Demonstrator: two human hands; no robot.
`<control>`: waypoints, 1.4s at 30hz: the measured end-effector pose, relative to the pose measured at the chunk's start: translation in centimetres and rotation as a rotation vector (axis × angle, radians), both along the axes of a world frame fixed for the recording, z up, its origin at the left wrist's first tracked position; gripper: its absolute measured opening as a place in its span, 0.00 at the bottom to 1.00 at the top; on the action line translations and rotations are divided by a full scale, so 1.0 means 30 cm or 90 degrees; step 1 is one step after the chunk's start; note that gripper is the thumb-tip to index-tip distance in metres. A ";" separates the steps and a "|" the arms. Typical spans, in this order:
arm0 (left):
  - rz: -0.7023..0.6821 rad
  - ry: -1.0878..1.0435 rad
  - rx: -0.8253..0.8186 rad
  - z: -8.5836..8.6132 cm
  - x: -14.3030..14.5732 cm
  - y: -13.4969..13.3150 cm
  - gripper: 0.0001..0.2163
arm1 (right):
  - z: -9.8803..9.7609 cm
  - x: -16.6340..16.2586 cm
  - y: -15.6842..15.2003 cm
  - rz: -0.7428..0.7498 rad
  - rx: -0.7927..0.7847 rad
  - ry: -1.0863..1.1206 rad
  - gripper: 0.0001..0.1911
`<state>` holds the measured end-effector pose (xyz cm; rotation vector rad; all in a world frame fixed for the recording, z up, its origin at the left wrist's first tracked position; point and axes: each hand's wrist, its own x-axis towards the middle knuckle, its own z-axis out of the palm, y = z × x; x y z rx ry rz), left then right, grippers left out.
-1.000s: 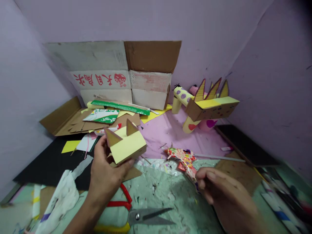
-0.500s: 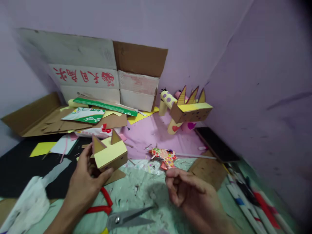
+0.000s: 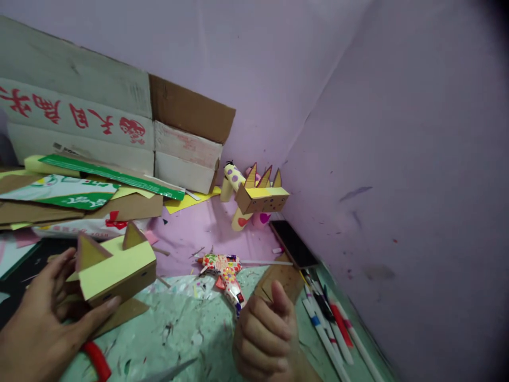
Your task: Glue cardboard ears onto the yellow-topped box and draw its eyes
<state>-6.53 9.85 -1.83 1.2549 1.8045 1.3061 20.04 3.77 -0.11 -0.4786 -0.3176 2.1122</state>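
My left hand [image 3: 51, 318] grips a small cardboard box [image 3: 119, 270] at its near left end, thumb along the lower front and fingers behind. Pale yellow paper covers the top of the box, and two brown cardboard triangles stand up from it. My right hand [image 3: 264, 337] is curled closed with the thumb up; whatever may be inside the fingers is hidden. Just beyond it lies a floral-patterned hot glue gun [image 3: 226, 273] with a white glue stick at its back, the handle end reaching toward the hand. Scissors with red handles [image 3: 96, 361] show partly at the bottom edge.
A spiked cardboard box figure [image 3: 264, 201] stands at the back by the wall. Markers [image 3: 328, 323] and a dark phone-like slab [image 3: 294, 244] lie at the right. Cardboard and paper scraps [image 3: 71, 193] pile up at the left, before a printed carton [image 3: 119, 130].
The view has swung right, shifting everything leftward. My right hand has gone from loosely bent fingers to a closed fist. My left hand still holds the box.
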 end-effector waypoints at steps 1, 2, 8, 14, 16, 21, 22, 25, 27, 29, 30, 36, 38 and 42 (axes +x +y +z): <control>-0.008 -0.002 0.001 0.005 0.005 -0.001 0.40 | 0.005 0.000 -0.001 -0.008 -0.002 -0.002 0.40; -0.017 0.001 0.001 0.010 0.009 -0.002 0.40 | 0.012 -0.001 -0.001 -0.013 0.007 0.011 0.39; -0.019 -0.006 -0.017 0.060 0.021 -0.018 0.45 | 0.085 -0.016 -0.010 -0.038 0.091 0.109 0.29; -0.091 0.003 0.029 0.094 0.013 -0.053 0.44 | 0.099 -0.014 -0.018 -0.024 0.077 0.011 0.15; -0.050 0.018 0.069 0.104 0.004 -0.071 0.42 | 0.095 -0.020 -0.019 -0.040 0.077 -0.068 0.14; 0.022 -0.006 0.188 0.153 0.007 -0.148 0.26 | 0.092 -0.054 -0.023 -0.099 0.072 -0.259 0.15; 0.027 0.010 0.184 0.159 0.011 -0.163 0.22 | 0.090 -0.061 -0.024 -0.102 0.071 -0.285 0.14; 0.022 0.111 0.143 0.163 0.023 -0.195 0.11 | 0.082 -0.078 -0.032 -0.111 0.068 -0.336 0.11; 0.000 0.184 0.146 0.164 0.029 -0.207 0.06 | 0.077 -0.085 -0.038 -0.110 0.062 -0.340 0.11; -0.050 0.246 0.170 0.167 0.034 -0.214 0.04 | 0.073 -0.088 -0.044 -0.106 0.064 -0.341 0.12; -0.086 0.276 0.176 0.168 0.036 -0.217 0.04 | 0.071 -0.089 -0.047 -0.103 0.065 -0.346 0.12; -0.277 0.429 0.068 0.133 0.045 -0.232 0.08 | 0.051 -0.103 -0.055 -0.117 0.066 -0.425 0.11; -0.295 0.464 0.019 0.119 0.054 -0.234 0.09 | 0.042 -0.111 -0.057 -0.114 0.074 -0.455 0.11; -0.312 0.519 -0.006 0.109 0.077 -0.223 0.10 | 0.032 -0.126 -0.063 -0.088 0.094 -0.490 0.12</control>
